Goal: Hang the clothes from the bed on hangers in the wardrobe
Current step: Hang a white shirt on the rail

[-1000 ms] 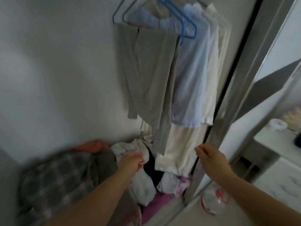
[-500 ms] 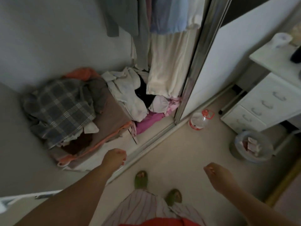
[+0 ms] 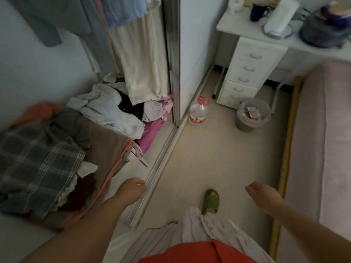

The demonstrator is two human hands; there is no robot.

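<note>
Clothes: none visible on the bed (image 3: 322,141) edge in view; hung garments and loose heaps sit inside the wardrobe (image 3: 171,59).

Largest first: bed, pink cover, at far right, bare where seen. Wardrobe, sliding door open, with hung garments (image 3: 140,59) in cream, blue and grey at top. Plaid blanket (image 3: 36,168) and white-and-pink loose heap (image 3: 117,112) on the wardrobe floor. Judged soft, light, limp, not fragile; best taken at collar or shoulder seams so a hanger slips in, waistband for trousers. Left hand (image 3: 131,190) over the door track, fingers loosely curled, holding nothing. Right hand (image 3: 264,196) near the bed frame, likewise curled and empty.
</note>
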